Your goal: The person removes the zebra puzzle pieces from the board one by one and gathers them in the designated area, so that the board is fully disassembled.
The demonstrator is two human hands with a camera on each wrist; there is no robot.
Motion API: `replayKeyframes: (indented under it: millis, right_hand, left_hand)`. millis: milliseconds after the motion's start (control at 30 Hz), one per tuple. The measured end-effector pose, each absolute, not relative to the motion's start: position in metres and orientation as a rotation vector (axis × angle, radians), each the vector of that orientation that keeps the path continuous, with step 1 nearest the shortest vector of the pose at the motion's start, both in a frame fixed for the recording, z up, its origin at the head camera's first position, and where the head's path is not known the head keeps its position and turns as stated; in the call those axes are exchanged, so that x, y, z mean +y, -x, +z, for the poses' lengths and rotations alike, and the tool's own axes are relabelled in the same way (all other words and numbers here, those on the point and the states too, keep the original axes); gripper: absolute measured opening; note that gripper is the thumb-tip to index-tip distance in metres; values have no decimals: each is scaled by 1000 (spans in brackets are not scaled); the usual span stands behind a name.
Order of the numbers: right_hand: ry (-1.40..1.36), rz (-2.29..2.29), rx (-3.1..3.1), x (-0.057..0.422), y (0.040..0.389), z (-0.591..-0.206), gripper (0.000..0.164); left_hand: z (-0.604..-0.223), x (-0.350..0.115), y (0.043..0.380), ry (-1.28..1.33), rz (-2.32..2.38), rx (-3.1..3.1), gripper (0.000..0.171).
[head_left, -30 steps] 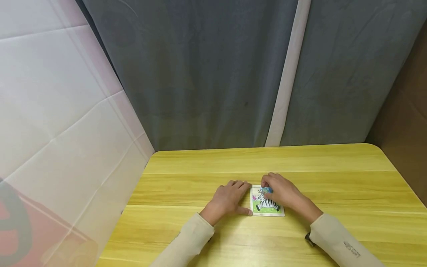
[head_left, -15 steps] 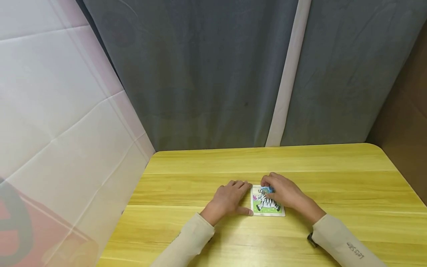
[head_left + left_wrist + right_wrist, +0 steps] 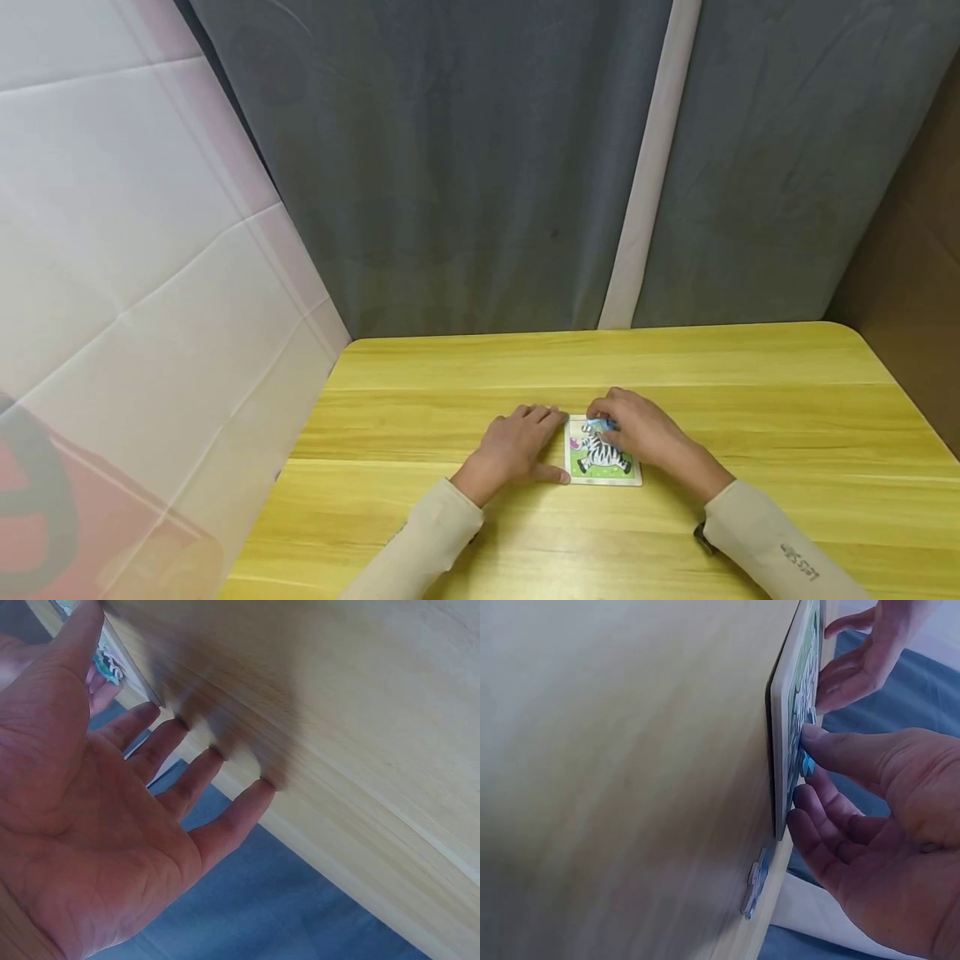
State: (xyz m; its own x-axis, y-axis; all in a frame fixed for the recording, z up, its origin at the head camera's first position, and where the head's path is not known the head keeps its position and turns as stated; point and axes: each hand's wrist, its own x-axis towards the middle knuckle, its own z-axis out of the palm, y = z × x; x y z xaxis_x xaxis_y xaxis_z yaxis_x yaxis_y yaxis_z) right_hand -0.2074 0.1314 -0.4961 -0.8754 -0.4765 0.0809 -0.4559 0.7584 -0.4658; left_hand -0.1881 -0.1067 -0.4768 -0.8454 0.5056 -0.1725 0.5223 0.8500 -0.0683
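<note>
A square zebra puzzle board (image 3: pixel 636 481) lies flat on the table, its picture showing a striped zebra on green within a pale rim. My left hand (image 3: pixel 513 446) is spread at the board's left side, fingertips at the upper left corner and thumb at the lower left. In the left wrist view its fingers (image 3: pixel 232 814) are loosely extended and hold nothing. My right hand (image 3: pixel 637 427) pinches a small blue puzzle piece (image 3: pixel 808 765) between thumb and fingers, close over the board's upper part. The fingers partly hide this piece and the board's upper right corner.
A loose puzzle piece (image 3: pixel 755 885) lies on the table beyond the board, seen in the right wrist view. The yellow wooden table (image 3: pixel 420 392) ends at a grey curtain (image 3: pixel 450 208). A white panel (image 3: pixel 150 250) stands at the left and a brown one (image 3: pixel 907 242) at the right.
The right hand has shifted very slightly right with the blue piece, which has turned a little over the zebra picture. The left hand keeps its place at the board's edge.
</note>
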Motion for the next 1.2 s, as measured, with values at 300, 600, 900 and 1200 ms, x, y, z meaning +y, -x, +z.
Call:
replayKeyframes:
  millis: [300, 600, 900, 1200]
  right_hand:
    - [797, -718, 2903, 134, 210, -496, 30]
    - [876, -703, 2888, 130, 212, -496, 30]
    - [931, -642, 2924, 129, 211, -498, 31]
    - [949, -643, 2944, 130, 209, -497, 29]
  left_hand:
    - [-479, -104, 191, -813, -176, 2871, 96]
    - [-477, -107, 190, -789, -176, 2868, 96]
    - [-478, -110, 191, -789, -147, 2867, 95]
    - [-479, -109, 191, -794, -182, 2866, 96]
